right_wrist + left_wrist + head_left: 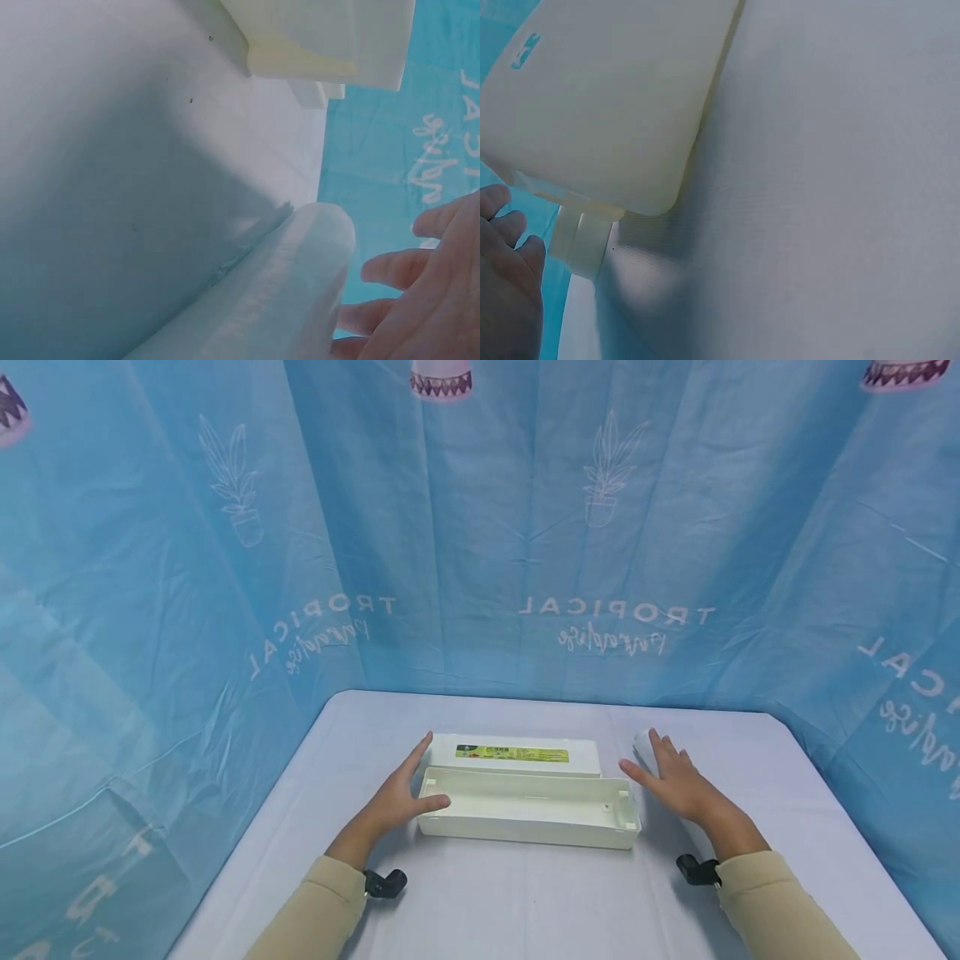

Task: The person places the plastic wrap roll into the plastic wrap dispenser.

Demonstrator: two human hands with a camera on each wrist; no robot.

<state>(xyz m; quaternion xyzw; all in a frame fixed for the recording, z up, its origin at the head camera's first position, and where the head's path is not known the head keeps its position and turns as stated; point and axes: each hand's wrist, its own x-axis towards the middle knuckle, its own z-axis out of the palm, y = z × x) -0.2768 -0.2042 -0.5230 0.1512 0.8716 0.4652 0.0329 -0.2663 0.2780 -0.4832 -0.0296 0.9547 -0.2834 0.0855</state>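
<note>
A long cream open-topped box [525, 831] lies crosswise on the table, its inside in plain view from the head. Behind it rests a white lid [438, 752] with a yellow-green label [513, 753]. My left hand [392, 803] hovers at the box's left end, thumb and fingers spread; the left wrist view has the fingers apart from the box wall [607, 97]. On the right, a whitish translucent roll, seemingly of plastic film [277, 292], lies at a slant. My right hand [678, 785] is above it with fingers extended, partly hiding it from the head view; contact is unclear.
A white cloth covers the table [517, 910]. Blue printed curtains [480, 552] hang behind it and along both sides. Each wrist carries a black camera mount [386, 883].
</note>
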